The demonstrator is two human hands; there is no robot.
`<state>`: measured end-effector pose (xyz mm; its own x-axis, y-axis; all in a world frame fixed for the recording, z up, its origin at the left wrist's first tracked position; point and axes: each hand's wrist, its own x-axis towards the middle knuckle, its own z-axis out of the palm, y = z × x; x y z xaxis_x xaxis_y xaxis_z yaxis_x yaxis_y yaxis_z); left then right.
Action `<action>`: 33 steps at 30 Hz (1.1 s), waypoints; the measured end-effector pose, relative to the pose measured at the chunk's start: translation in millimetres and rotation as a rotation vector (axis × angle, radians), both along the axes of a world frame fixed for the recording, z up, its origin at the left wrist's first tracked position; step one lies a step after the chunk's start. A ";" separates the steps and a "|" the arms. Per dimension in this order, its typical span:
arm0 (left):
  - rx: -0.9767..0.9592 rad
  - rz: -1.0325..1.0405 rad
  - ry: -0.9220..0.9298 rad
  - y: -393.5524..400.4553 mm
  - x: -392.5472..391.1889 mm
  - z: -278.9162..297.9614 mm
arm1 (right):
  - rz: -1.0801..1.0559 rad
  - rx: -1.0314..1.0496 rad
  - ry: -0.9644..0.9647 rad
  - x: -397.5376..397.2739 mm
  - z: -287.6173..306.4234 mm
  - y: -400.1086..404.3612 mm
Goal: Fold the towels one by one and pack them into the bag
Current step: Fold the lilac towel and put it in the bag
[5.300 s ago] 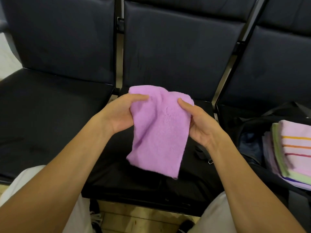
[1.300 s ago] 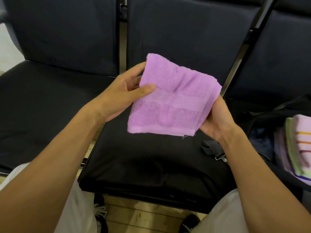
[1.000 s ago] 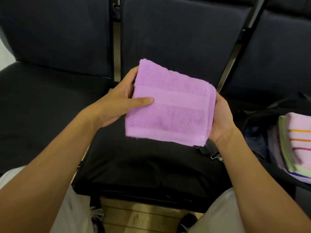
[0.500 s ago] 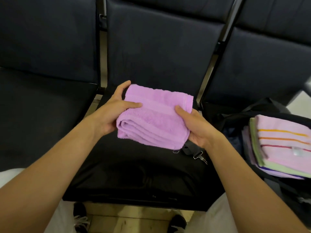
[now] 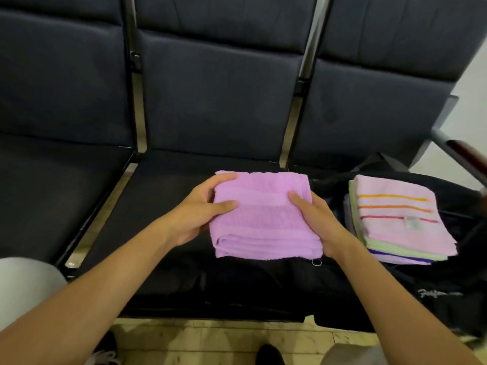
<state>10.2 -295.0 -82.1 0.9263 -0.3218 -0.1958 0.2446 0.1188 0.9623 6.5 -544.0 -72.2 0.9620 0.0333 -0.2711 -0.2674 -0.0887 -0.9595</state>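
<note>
Folded purple towel, a thick square of several layers, held in the middle of the frame, above the front part of the middle black seat. Layered folded edges visible along the lower side, with one loose thread hanging at the lower right corner.

Gripped on the left edge by the left hand: thumb lying flat over the top face, other fingers curled around the upper left corner and under the cloth. Gripped on the right edge by the right hand: thumb on top, pointing to the upper left, other fingers hidden beneath the towel. Both hands thus closed around the same towel, one at each side, well apart from each other.

Just to the right, near the right hand but not touching the purple towel, a stack of folded towels resting in the open black bag at the right of the frame. Top towel pale pink with yellow, orange and red stripes and a small label; green, lilac and dark purple edges showing below. White lettering on the bag's front, too blurred to read.

Behind, across the upper frame, three dark blue backrests with metal posts between. At the lower edge, pale tiled floor, dark shoes, probably the person's own, and light trousers at the left.
</note>
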 end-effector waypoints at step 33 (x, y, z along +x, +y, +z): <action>0.353 -0.311 -0.224 -321.7 90.0 -14.4 | -0.868 -1.066 -0.143 18.3 -26.7 -259.8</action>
<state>100.1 -616.8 -96.5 0.8290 -0.5388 -0.1499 -0.0002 -0.2683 0.9633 24.9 -803.7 -98.8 0.5887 -0.7442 0.3155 -0.5196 -0.6474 -0.5576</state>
